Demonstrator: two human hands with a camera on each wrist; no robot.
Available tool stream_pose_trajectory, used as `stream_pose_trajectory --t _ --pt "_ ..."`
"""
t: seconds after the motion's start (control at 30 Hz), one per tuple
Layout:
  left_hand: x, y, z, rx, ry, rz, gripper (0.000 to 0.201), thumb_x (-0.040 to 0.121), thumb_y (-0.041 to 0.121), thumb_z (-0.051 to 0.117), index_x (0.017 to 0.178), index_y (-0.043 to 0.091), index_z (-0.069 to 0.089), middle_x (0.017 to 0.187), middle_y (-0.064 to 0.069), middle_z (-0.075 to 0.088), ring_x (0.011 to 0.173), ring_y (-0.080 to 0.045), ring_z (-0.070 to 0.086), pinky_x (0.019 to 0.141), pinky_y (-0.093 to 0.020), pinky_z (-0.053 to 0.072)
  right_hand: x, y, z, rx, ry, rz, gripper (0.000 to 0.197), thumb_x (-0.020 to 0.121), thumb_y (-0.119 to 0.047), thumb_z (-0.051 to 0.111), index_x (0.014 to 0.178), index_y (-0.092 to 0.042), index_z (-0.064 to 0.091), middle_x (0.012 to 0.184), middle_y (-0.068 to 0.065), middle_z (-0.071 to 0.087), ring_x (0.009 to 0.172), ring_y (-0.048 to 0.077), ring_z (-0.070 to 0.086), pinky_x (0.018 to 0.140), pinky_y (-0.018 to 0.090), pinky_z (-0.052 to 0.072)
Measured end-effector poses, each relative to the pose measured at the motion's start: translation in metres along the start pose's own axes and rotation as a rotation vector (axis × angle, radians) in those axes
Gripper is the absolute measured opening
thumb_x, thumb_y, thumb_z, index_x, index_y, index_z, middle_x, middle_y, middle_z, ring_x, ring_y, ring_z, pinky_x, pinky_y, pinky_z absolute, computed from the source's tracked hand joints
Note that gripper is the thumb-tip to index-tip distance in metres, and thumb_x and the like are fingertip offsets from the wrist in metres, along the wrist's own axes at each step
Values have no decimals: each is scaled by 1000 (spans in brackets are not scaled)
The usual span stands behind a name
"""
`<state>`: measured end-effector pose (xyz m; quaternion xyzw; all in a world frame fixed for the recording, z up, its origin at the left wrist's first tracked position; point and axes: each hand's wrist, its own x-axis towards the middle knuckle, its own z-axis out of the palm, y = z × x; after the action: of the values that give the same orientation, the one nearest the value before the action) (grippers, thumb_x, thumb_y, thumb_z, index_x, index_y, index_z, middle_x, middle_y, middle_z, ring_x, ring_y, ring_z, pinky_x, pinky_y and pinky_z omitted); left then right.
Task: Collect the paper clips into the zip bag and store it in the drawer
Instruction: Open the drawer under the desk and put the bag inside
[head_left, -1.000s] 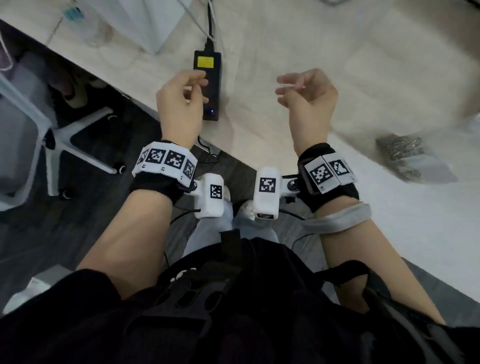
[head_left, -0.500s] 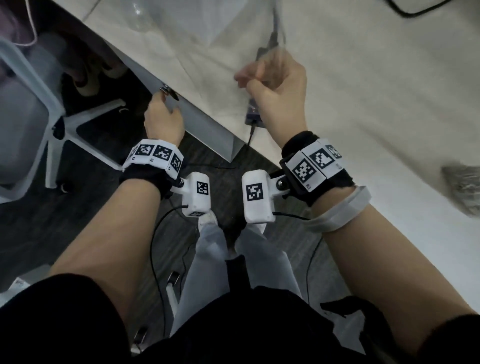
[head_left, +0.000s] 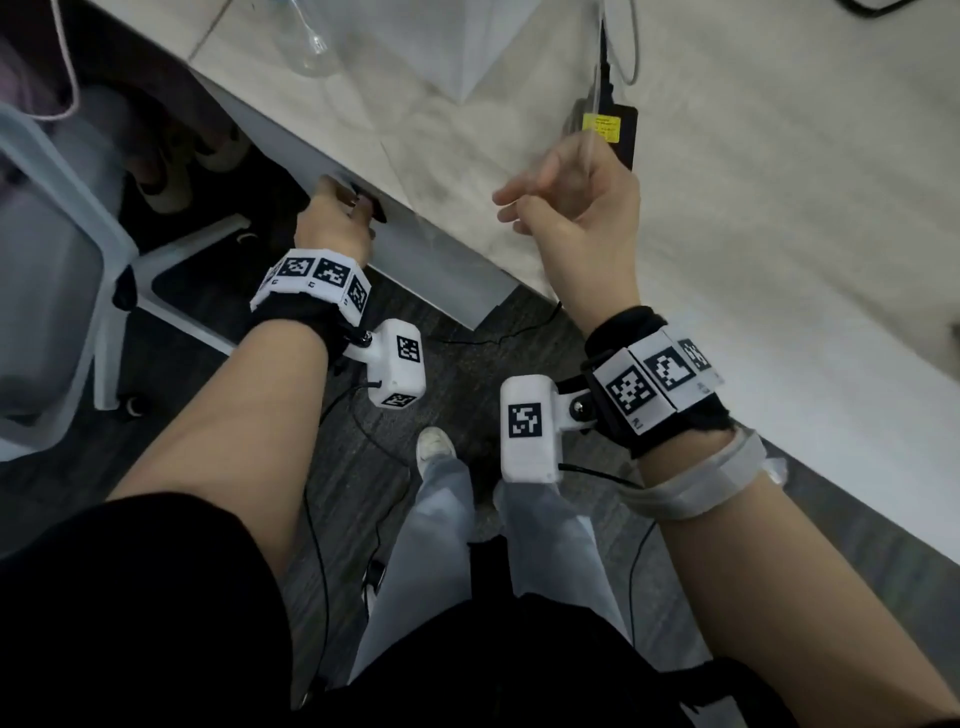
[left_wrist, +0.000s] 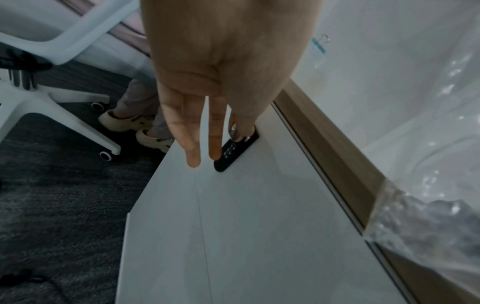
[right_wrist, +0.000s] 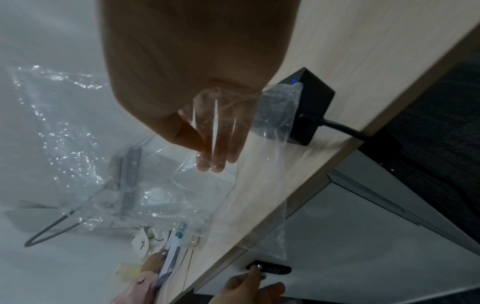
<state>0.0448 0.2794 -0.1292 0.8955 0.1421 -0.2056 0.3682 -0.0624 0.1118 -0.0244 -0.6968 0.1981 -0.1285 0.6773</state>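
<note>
A white drawer front (head_left: 431, 260) hangs under the table edge, with a black lock panel (head_left: 374, 208) set into it. My left hand (head_left: 353, 200) is down at that panel. In the left wrist view its thumb and forefinger pinch the small metal knob (left_wrist: 235, 133) on the panel (left_wrist: 233, 154), while the other fingers (left_wrist: 192, 152) lie straight. My right hand (head_left: 519, 210) hovers over the tabletop. In the right wrist view it (right_wrist: 207, 156) pinches a clear zip bag (right_wrist: 259, 185) that hangs down. I cannot make out paper clips inside the bag.
A black power adapter (head_left: 608, 130) with its cable lies on the table just beyond my right hand. Crinkled clear plastic (right_wrist: 64, 123) covers items further in. A white office chair base (head_left: 171, 270) and another person's feet (left_wrist: 130, 121) are left of the drawer.
My left hand has dropped from above the table to the drawer front and taken the lock knob. My right hand has stayed over the table with the bag, and my view has shifted.
</note>
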Motion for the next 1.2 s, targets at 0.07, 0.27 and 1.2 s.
stream_pose_trajectory --t 0.07,0.27,1.2 --pt "-3 -2 -5 23 -28 -13 16 90 31 47 98 17 44 89 -15 70 77 -35 68 74 -49 57 -1 -3 4 -20 8 3 36 75 18 46 73 -17 45 71 14 63 69 20 67 60 19 50" --pt "-28 -21 -28 59 -90 -85 5 92 24 43 96 21 42 91 -15 69 69 -34 68 64 -38 55 -17 -6 13 -8 4 91 35 77 20 47 77 -15 46 76 18 66 65 20 65 61 23 52" --pt "-97 -64 -100 -5 17 179 43 93 40 48 123 10 54 113 -6 65 113 -22 52 99 -40 42 -76 23 70 98 -255 559 15 90 4 55 87 -7 65 76 5 73 67 20 71 58 25 55"
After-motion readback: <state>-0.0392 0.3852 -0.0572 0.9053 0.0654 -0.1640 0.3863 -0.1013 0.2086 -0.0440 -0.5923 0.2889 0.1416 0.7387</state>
